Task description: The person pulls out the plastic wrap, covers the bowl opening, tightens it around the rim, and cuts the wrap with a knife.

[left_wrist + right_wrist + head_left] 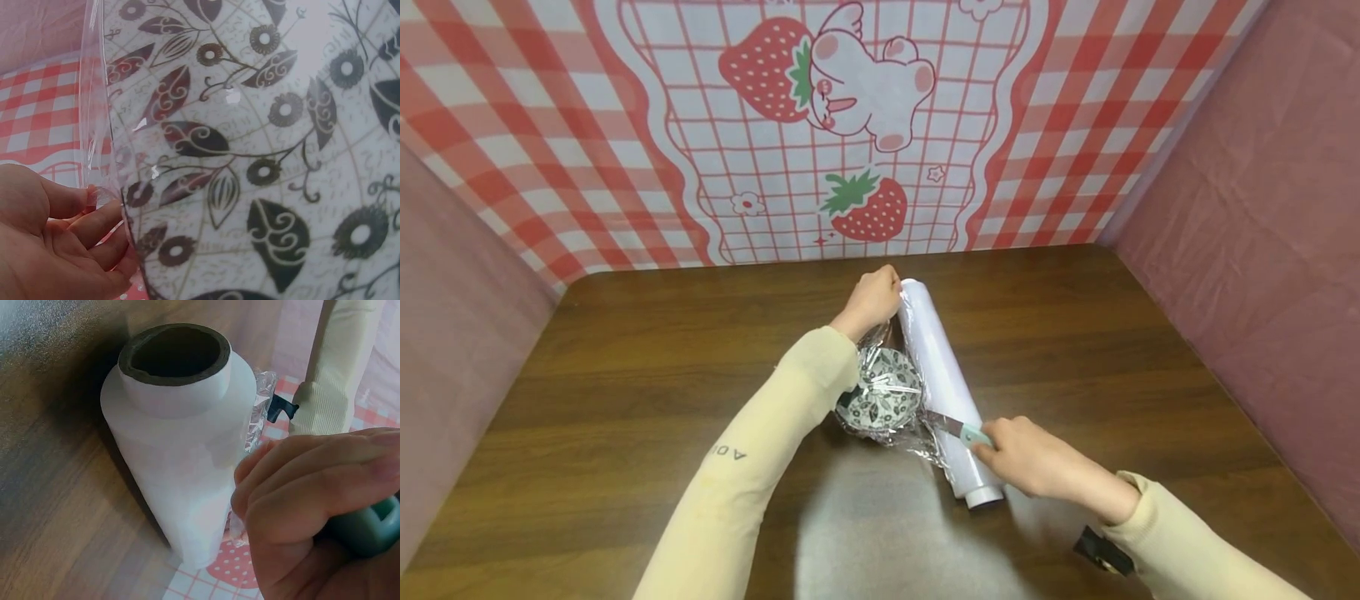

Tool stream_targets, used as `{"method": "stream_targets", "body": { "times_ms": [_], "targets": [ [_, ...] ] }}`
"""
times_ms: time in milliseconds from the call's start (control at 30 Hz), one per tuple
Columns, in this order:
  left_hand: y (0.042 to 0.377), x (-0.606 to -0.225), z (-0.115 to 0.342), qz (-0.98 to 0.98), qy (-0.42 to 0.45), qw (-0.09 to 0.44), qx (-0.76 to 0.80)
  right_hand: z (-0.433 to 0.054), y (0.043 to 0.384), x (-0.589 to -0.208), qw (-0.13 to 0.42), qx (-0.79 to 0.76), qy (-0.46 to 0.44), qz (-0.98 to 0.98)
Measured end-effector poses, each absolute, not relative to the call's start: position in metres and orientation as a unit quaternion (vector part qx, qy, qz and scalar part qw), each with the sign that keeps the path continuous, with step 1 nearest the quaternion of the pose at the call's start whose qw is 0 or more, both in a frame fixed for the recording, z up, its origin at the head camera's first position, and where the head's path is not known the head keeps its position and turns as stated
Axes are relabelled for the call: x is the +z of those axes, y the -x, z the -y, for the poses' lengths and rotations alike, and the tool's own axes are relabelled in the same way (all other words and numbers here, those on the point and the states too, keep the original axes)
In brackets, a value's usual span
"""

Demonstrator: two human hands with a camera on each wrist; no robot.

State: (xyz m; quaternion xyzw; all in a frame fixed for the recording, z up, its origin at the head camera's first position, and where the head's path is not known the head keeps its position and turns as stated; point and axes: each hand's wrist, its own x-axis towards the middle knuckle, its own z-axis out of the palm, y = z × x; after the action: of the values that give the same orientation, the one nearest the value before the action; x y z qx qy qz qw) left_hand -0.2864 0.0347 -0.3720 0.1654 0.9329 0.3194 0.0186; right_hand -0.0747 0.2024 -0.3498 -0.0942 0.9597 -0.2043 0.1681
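Note:
A round dish (883, 398) with a dark leaf-and-flower pattern stands on the table under clear cling film (925, 446). My left hand (872, 297) is beyond the dish, by the far end of the white cling film roll (943, 383). In the left wrist view its thumb and fingers pinch the film (100, 197) beside the dish. The right hand (1026, 454) grips a knife by its pale green handle (976, 436). The blade (943, 422) reaches across the roll to the film stretched between roll and dish.
The roll lies slantwise on the brown wooden table (685, 358), its hollow core (178, 356) facing the right wrist camera. A strawberry-print checked cloth (865, 125) hangs behind, and pink cloth (1247, 208) walls in the sides.

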Motion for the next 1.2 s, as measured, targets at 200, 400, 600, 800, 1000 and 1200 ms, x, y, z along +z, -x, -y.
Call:
{"method": "stream_targets", "body": {
  "times_ms": [200, 400, 600, 800, 1000, 1200],
  "targets": [
    [0.286, -0.373, -0.034, -0.934, -0.162, 0.018, 0.318, -0.205, 0.069, -0.351, 0.182, -0.218, 0.105, -0.953],
    [0.286, -0.375, -0.035, -0.933, -0.164, 0.017, 0.319, -0.207, 0.062, -0.351, 0.193, -0.233, 0.109, -0.947],
    [0.286, -0.374, -0.035, -0.933, -0.164, 0.016, 0.321, -0.210, 0.056, -0.351, 0.190, -0.234, 0.123, -0.946],
    [0.287, -0.374, -0.035, -0.935, -0.163, 0.016, 0.314, -0.212, 0.050, -0.351, 0.211, -0.241, 0.117, -0.940],
    [0.288, -0.375, -0.034, -0.936, -0.164, 0.016, 0.310, -0.211, 0.045, -0.350, 0.209, -0.236, 0.124, -0.941],
    [0.286, -0.374, -0.035, -0.938, -0.166, 0.023, 0.302, -0.211, 0.040, -0.349, 0.203, -0.235, 0.122, -0.943]
  ]
}}
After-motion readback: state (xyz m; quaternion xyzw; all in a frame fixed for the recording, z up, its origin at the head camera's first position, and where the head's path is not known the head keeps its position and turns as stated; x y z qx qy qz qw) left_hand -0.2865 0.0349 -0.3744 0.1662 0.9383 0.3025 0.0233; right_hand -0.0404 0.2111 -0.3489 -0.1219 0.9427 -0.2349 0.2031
